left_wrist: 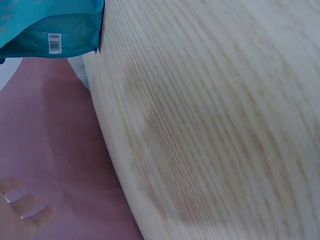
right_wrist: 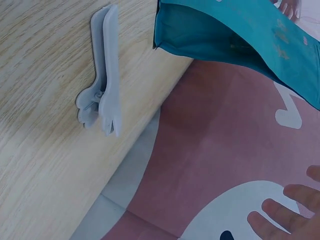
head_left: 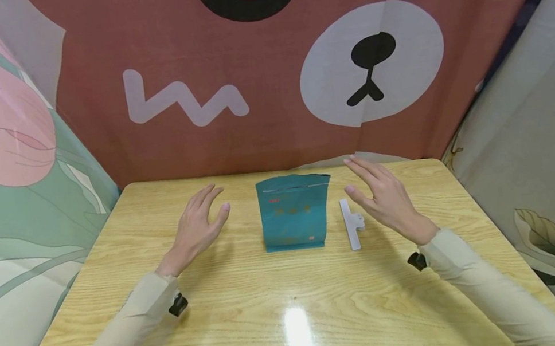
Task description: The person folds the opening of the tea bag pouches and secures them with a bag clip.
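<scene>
A teal pouch [head_left: 294, 223] stands upright on the wooden table, with small print on its front. In the left wrist view a barcode shows on the side of the pouch [left_wrist: 75, 35]. Just right of it lies a pale grey bag clip [head_left: 350, 224]; the right wrist view shows the clip [right_wrist: 106, 70] with its two jaws together. My left hand [head_left: 197, 223] hovers to the left of the pouch, fingers extended, holding nothing. On the other side my right hand [head_left: 387, 200] is held above the table beside the clip, fingers straight, touching neither thing.
The wooden table [head_left: 214, 331] ends at a brown cloth [head_left: 190, 143] with a bear face behind it. Patterned cloths [head_left: 7, 217] hang at the left and right sides. A strip of light glares off the table front.
</scene>
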Available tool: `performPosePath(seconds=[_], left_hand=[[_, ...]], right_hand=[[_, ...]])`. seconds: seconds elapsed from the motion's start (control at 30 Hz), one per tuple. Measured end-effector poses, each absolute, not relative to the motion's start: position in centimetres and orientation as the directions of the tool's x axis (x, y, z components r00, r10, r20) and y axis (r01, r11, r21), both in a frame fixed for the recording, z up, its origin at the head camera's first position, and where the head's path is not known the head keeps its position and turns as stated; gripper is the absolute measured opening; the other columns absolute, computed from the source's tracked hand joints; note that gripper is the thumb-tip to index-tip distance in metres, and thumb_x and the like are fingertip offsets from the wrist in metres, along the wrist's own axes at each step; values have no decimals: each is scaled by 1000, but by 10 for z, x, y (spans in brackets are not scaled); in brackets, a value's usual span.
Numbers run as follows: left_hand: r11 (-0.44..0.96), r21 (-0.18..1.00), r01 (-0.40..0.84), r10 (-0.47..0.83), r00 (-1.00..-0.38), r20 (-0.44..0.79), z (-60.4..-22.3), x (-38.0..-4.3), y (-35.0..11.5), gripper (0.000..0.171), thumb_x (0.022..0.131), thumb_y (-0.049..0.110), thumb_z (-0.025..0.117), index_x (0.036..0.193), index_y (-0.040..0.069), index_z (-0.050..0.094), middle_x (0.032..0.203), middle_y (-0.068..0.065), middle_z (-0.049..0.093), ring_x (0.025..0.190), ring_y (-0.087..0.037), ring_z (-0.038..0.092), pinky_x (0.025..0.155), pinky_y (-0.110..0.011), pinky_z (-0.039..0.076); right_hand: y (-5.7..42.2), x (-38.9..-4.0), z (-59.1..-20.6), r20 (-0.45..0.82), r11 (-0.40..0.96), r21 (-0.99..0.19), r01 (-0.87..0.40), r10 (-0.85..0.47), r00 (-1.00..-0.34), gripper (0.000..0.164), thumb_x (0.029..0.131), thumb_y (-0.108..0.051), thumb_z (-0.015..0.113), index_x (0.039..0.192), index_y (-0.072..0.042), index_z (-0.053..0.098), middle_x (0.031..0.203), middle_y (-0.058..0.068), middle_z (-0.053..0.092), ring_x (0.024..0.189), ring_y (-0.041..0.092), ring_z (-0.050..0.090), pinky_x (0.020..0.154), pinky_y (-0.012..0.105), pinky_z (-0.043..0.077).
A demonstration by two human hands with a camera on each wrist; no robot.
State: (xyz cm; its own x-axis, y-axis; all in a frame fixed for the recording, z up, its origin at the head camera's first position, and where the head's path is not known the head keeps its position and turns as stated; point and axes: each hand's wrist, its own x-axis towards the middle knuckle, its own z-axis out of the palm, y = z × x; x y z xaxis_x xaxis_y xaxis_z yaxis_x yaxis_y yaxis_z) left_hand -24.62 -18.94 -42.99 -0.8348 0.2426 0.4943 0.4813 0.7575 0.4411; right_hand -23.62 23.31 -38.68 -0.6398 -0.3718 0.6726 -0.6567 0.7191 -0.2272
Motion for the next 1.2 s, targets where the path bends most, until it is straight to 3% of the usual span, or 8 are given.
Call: performPosePath(seconds=[0.9,1.2], left_hand=[[720,428,546,281,-794,539,-420,-247,-177,55,100,47,50,143,13,52,150,-10,45,138,-31,38,106,-57,33],[706,420,571,294,-775,559,-416,-248,-173,54,100,46,51,141,12,53,150,-8,45,137,-31,40,104,-57,36]], right_hand=[[216,-235,-381,741,659,-186,-729,-393,-544,68,101,-58,42,139,-4,56,143,9,53,121,35,56,91,58,47],[211,-233,-378,754,640,-191,-745,-390,-529,63,101,-55,45,140,-7,57,140,10,56,119,34,58,91,56,48]])
